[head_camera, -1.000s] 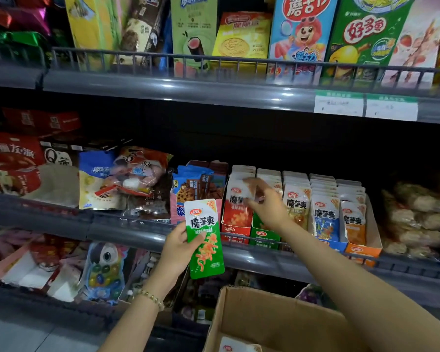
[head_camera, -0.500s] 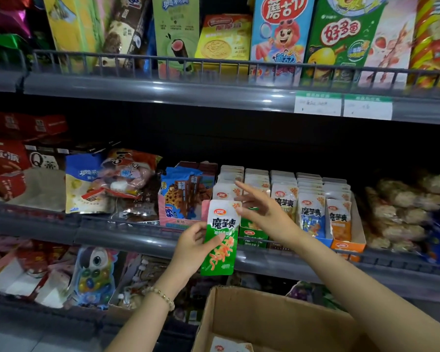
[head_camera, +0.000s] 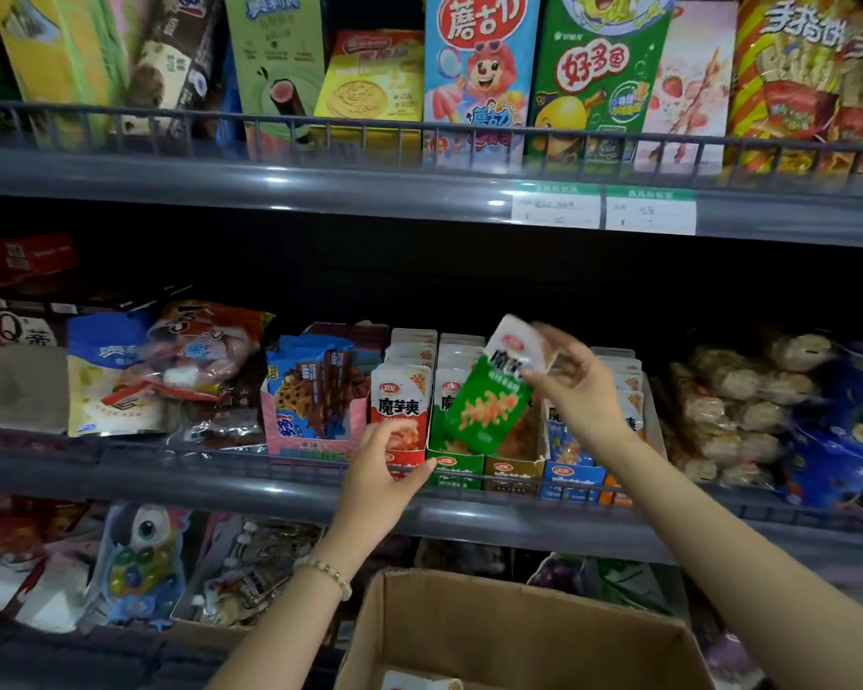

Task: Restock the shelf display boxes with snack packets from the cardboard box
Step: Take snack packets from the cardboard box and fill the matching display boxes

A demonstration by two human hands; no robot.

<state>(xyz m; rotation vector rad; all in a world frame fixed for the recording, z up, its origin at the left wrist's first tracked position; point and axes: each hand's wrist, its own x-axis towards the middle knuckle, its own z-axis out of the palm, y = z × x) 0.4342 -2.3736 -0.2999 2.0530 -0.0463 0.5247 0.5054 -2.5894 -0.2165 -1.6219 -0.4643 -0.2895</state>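
Transferred from left hand to right hand, green packet hangs over green display box at shelf front edge; long axis tilted, white top up-right, pinched by right fingers; left fingers relaxed, empty.

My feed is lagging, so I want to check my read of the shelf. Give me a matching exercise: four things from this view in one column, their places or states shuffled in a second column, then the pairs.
Things
1. green packet
2. left grip
3. cardboard box
4. price tags

Places or states
A. below the shelves, at the bottom of the view
B. on the front edge of the upper shelf
C. tilted, pinched at its white top by the right grip
D. open, in front of the red packets

Pairs: 1-C, 2-D, 3-A, 4-B
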